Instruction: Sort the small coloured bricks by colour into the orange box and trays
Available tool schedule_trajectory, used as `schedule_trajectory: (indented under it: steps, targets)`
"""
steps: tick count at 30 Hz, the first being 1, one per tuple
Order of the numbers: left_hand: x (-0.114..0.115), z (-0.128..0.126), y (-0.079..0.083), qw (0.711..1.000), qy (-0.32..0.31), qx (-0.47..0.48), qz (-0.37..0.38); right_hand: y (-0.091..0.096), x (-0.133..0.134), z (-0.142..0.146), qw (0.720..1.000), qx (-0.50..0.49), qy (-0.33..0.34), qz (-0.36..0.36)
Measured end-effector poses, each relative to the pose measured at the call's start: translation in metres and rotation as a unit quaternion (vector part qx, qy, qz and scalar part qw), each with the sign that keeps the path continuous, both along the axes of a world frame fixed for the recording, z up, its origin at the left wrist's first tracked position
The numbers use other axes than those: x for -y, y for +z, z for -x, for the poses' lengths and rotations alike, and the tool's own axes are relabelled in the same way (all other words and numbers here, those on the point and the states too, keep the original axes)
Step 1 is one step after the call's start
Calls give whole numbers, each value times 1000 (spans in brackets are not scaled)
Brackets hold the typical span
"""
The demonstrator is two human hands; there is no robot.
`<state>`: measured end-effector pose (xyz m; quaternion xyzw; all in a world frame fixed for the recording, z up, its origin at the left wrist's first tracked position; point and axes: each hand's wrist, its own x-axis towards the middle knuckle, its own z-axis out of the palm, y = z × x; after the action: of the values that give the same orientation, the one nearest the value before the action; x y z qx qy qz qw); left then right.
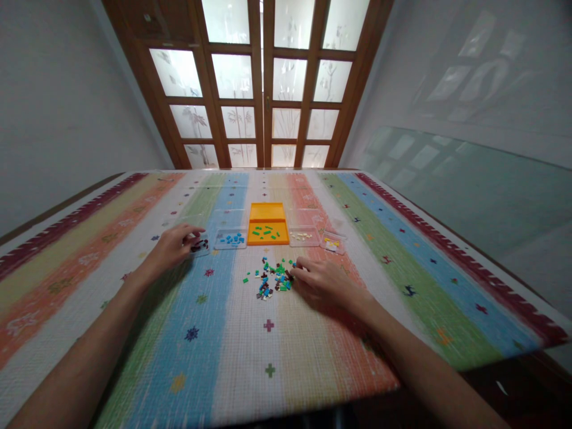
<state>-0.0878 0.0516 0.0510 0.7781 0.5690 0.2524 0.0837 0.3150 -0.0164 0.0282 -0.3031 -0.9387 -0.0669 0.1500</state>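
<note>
The upper part of the frame is filled by wooden doors (258, 77) set with frosted panes (232, 77), with pale walls (67, 89) seen at either side. Below, the surface is covered by a striped cloth (245, 369), on which small stars and crosses are printed. Near the center of the frame, a loose pile of small bricks (279, 278) in green, blue, dark brown and white is scattered. The right hand (319, 279) is placed at the pile's right edge, its fingers bent inward; whether a piece is pinched cannot be told. Left of center, the left hand (176, 243) is held with curled fingers over a clear box of dark brown pieces (203, 253); whether anything is gripped cannot be told. Rightward along the same row are set a clear box of blue pieces (218, 241), an opened orange case (267, 211) holding green pieces (267, 227), a clear box of cream pieces (304, 243) and a smaller clear box of yellow pieces (340, 247).
</note>
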Motion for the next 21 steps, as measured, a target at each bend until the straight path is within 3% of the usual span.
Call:
schedule_trajectory:
  steps: [8,15,21]
  targets:
    - [3,-1,2,999,3,34,3,1,1,0,1000,13,-3,6]
    - [18,-7,20,996,32,61,-56,0,0,0,1000,10,-2,5]
    - [40,-41,36,996,-64,35,-49,4,1,0,1000,6,2,12]
